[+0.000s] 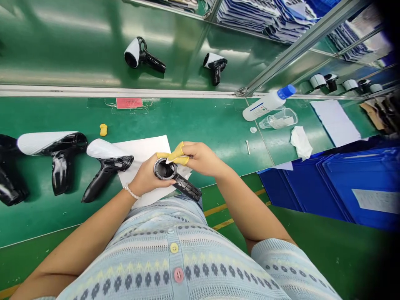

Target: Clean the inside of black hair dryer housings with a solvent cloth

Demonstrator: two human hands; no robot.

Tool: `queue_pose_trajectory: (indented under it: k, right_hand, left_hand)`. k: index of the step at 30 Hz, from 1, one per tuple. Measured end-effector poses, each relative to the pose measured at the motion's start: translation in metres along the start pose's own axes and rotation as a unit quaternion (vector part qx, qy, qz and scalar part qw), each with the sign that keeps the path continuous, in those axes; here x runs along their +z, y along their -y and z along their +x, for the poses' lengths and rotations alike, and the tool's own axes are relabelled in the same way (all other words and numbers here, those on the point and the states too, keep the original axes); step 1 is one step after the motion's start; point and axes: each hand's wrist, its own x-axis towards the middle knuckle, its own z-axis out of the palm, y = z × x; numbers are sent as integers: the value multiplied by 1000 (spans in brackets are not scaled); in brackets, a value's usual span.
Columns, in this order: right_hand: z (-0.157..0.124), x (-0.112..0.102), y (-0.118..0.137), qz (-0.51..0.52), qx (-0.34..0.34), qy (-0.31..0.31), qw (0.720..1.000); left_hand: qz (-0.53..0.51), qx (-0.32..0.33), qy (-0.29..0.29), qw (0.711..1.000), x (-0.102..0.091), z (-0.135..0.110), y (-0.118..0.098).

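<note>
My left hand grips a black hair dryer housing with a round, metal-rimmed opening facing up. My right hand pinches a yellow cloth, which touches the rim of that opening. The housing's inside looks dark, and my fingers hide part of its rim. Both hands are above a white paper sheet. To the left of the sheet lie white-and-black hair dryers.
On the green workbench stand a blue-capped bottle, a plastic cup, a white cloth and a cotton swab. Further hair dryers sit on a raised shelf. Blue crates stand at right.
</note>
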Motion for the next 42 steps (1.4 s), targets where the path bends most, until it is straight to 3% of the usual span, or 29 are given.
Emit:
queue_pose_trajectory:
  k: [9,14,20,24,27,33,38,40,42]
  right_hand:
    - [5,3,-5,10,-38,7,999]
    - [-4,-1,-1,-7,-26,26,999]
    - [14,3,-5,8,-25,24,999]
    - [8,0,-5,23,-4,37,999]
    - [1,0,-5,31,9,30,999]
    - [15,9,-6,34,-5,-5,999]
    - [-8,-3,2,-7,26,23,999]
    - [-21,-1,8,-14,50,-13,999]
    - [-28,9,13,-31,60,-101,993]
  left_hand:
    - [6,4,-2,1000,-1,2,-1]
    - [-10,22,-2,1000,0,2,-2]
    - [30,-33,-8,999,-2,0,-2]
    - [20,-23,-3,1000,-2,1,-1]
    - [5,-4,2,1000,-1,1,-1]
    - [28,-41,-13,999,-1,0,-2]
    - [-2,15,-10,1000,0,1,-1]
    - [-9,23,-13,1000,1,1,-1]
    - [-7,23,-22,999,2,0,-2]
